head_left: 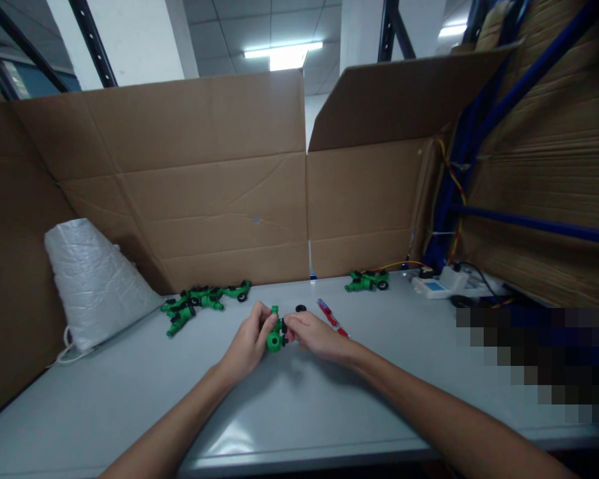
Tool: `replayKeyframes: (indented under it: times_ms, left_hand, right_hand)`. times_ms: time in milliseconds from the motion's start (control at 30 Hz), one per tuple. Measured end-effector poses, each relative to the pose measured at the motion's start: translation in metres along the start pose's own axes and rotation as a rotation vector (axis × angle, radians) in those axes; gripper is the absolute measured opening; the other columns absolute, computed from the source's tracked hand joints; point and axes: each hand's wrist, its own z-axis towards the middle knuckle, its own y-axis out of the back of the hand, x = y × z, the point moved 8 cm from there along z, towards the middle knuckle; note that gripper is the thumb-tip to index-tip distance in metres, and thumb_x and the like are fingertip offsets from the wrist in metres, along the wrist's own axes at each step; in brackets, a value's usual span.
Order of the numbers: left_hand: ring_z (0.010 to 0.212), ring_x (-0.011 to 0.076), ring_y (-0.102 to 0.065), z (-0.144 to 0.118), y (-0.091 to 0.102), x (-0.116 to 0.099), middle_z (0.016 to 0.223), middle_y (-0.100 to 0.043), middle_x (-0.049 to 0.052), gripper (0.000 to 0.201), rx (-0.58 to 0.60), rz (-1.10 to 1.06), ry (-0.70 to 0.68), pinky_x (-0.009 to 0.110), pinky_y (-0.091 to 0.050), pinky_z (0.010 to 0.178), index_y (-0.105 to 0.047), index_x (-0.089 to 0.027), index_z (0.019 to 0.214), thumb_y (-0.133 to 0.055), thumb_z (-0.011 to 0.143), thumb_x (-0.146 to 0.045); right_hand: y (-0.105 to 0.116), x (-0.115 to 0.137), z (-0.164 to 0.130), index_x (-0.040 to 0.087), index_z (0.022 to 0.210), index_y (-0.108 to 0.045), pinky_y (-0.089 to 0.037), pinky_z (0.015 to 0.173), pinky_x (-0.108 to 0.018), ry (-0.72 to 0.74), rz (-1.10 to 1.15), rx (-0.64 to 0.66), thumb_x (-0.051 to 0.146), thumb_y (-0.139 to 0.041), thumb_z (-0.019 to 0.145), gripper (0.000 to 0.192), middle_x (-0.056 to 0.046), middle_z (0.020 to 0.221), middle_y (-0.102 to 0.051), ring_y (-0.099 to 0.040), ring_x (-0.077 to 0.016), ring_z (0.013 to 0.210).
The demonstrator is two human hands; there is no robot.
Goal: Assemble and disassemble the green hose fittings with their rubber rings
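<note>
Above the middle of the table, my left hand (252, 338) is closed on the left side of a green toy vehicle (274, 340) with black parts. A round green end with a dark hole faces me. My right hand (313, 331) pinches a small black part (284, 326) at the toy's right side; its fingers partly hide that part, and I cannot tell its exact kind. Just beyond the right hand lies a loose black wheel (301, 308). To the right of it rests a slim red and blue tool or pen (333, 318).
Several green toy vehicles (199, 299) lie heaped at the back left, and another green vehicle (367, 281) stands at the back right. A white wrapped bag (97, 286) leans at the left. Cardboard walls (219, 199) enclose the table (144, 399); a power strip (436, 286) sits at right.
</note>
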Motion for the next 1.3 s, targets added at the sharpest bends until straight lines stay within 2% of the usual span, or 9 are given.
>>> replayKeyframes:
  times_ms: [100,200,400,533,667,767,900,1133,1300]
  left_hand:
    - [0.072,0.0169,-0.049,-0.001,0.003,0.0,0.079,-0.056,-0.001,0.026,-0.004,-0.007,0.02,0.027,-0.038,0.072,-0.055,-0.022,0.093,-0.059,0.102,-0.046]
    - [0.072,0.0175,-0.049,-0.001,0.005,0.002,0.079,-0.057,-0.001,0.026,-0.027,-0.062,0.047,0.027,-0.038,0.072,-0.058,-0.022,0.092,-0.065,0.098,-0.046]
    - [0.073,0.0162,-0.048,0.006,-0.003,0.012,0.079,-0.053,-0.001,0.036,-0.07,-0.215,0.091,0.026,-0.041,0.071,-0.056,-0.021,0.091,-0.062,0.098,-0.056]
    - [0.067,0.0138,-0.044,0.008,-0.01,0.022,0.075,-0.05,-0.003,0.043,-0.06,-0.371,0.17,0.024,-0.04,0.063,-0.057,-0.02,0.089,-0.067,0.092,-0.062]
    - [0.068,0.0135,-0.045,0.009,-0.009,0.021,0.075,-0.052,-0.002,0.046,-0.058,-0.398,0.178,0.024,-0.041,0.063,-0.059,-0.019,0.09,-0.071,0.089,-0.063]
    - [0.069,0.0136,-0.047,0.009,-0.008,0.02,0.075,-0.053,-0.002,0.046,-0.049,-0.387,0.175,0.023,-0.041,0.062,-0.059,-0.018,0.088,-0.072,0.089,-0.063]
    - [0.063,0.0117,-0.047,0.008,-0.008,0.029,0.071,-0.051,-0.003,0.048,-0.034,-0.396,0.203,0.022,-0.039,0.058,-0.056,-0.019,0.083,-0.074,0.087,-0.064]
    - [0.049,0.0114,-0.052,0.003,-0.022,0.047,0.063,-0.056,-0.005,0.053,0.116,-0.516,0.371,0.02,-0.038,0.045,-0.051,-0.021,0.086,-0.071,0.085,-0.071]
    - [0.044,0.01,-0.051,-0.002,-0.025,0.044,0.06,-0.059,-0.003,0.05,0.158,-0.58,0.456,0.019,-0.033,0.04,-0.056,-0.019,0.086,-0.074,0.085,-0.065]
  right_hand:
    - [-0.004,-0.012,0.0,0.02,0.075,-0.053,-0.034,0.053,-0.025,-0.118,0.15,0.036,0.035,-0.037,0.106,0.038,0.005,0.061,-0.041,-0.038,-0.0134,0.053]
    - [-0.007,-0.014,0.001,0.021,0.075,-0.052,-0.033,0.051,-0.024,-0.147,0.178,0.042,0.035,-0.036,0.106,0.038,0.005,0.06,-0.038,-0.036,-0.013,0.052]
    - [0.006,0.009,-0.001,0.02,0.072,-0.05,-0.034,0.062,-0.026,0.021,-0.156,-0.131,0.026,-0.036,0.105,0.036,0.002,0.067,-0.051,-0.05,-0.0151,0.065]
    - [0.009,0.018,-0.005,0.02,0.075,-0.051,-0.03,0.064,-0.026,0.06,-0.354,-0.206,0.025,-0.043,0.103,0.029,0.002,0.069,-0.052,-0.051,-0.015,0.068]
    - [0.01,0.018,-0.007,0.02,0.08,-0.053,-0.028,0.063,-0.025,0.066,-0.418,-0.229,0.021,-0.05,0.099,0.019,0.002,0.071,-0.054,-0.052,-0.0144,0.069]
    - [0.011,0.016,-0.007,0.02,0.081,-0.054,-0.027,0.061,-0.024,0.073,-0.42,-0.218,0.018,-0.053,0.095,0.014,0.003,0.07,-0.054,-0.049,-0.0136,0.067]
    - [0.011,0.013,-0.005,0.019,0.08,-0.055,-0.029,0.06,-0.024,0.101,-0.365,-0.149,0.021,-0.057,0.093,0.013,0.004,0.07,-0.054,-0.048,-0.0128,0.065]
    - [0.009,0.012,-0.005,0.02,0.081,-0.056,-0.034,0.062,-0.023,0.158,-0.338,-0.078,0.022,-0.059,0.092,0.011,0.004,0.071,-0.056,-0.051,-0.0129,0.066]
    - [0.004,0.032,-0.014,0.02,0.087,-0.057,-0.035,0.066,-0.025,0.309,-0.55,-0.054,0.018,-0.06,0.093,0.007,0.002,0.08,-0.061,-0.054,-0.0144,0.071]
